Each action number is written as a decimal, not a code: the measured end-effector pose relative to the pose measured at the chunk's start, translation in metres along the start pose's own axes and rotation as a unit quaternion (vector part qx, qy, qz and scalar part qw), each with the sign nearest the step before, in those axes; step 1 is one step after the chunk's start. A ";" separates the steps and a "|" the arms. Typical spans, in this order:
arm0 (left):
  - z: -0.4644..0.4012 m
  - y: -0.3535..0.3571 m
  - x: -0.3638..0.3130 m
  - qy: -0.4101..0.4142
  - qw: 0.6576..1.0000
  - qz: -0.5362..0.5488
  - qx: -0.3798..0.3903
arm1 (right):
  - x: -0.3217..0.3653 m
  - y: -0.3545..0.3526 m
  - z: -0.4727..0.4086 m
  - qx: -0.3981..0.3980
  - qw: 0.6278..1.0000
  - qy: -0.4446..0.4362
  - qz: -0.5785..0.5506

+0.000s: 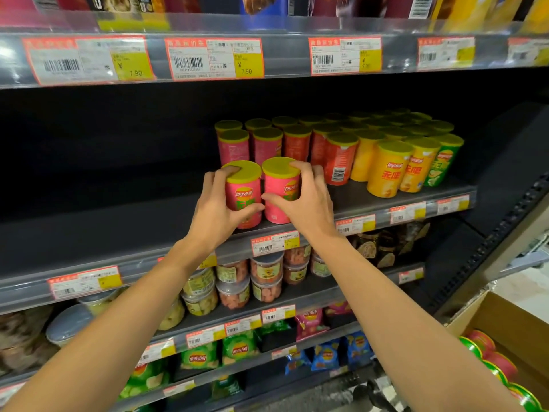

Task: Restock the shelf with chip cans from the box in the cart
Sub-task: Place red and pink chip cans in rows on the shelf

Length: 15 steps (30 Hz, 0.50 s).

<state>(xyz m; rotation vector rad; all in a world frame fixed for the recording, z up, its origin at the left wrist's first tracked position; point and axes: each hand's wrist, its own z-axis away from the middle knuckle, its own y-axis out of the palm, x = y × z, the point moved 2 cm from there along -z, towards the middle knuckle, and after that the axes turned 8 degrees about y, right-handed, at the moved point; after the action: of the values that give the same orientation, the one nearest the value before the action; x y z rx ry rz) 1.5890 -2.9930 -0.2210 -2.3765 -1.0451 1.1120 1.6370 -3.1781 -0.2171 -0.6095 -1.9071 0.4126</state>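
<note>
On the middle shelf (118, 233), near its front edge, two pink chip cans stand upright side by side, just about touching. Each has a yellow lid. The left hand (218, 209) wraps around the left pink can (244, 197), with fingers curled over the lid's far edge and the thumb pressed on the can's front. The right hand (303, 200) wraps around the right pink can (279, 188) the same way, with fingers bent over the top and side and the thumb on the front.

Behind these two cans stand more pink cans (234, 148) in rows. Beside them, to the right, are red cans (340, 162), then yellow cans (389, 171), then a green can (442, 165) at the end. All of them are upright and close together. The left part of this shelf is dark and bare.

Price tags (274, 243) run along the shelf's front strip. One shelf lower sit clear tubs of snacks (234, 292), stacked two high. Below those are chip bags (240, 347) in green, pink and blue.

At the bottom right corner is a brown cardboard box (511, 325). More cans (499, 364) lie on their sides in it, showing green and pink.
</note>
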 end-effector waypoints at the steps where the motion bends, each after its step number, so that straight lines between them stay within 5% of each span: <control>1: 0.001 0.001 0.001 -0.002 1.000 0.004 -0.001 | -0.002 0.000 -0.001 0.002 1.000 -0.003 -0.013; 15: 0.004 0.007 0.004 -0.018 0.999 0.027 -0.001 | -0.035 0.010 -0.033 0.023 0.999 0.003 -0.043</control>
<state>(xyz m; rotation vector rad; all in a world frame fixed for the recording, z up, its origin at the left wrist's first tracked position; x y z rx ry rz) 1.5916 -2.9949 -0.2294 -2.4082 -1.0004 1.1755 1.6813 -3.1906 -0.2351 -0.4958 -1.9052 0.3971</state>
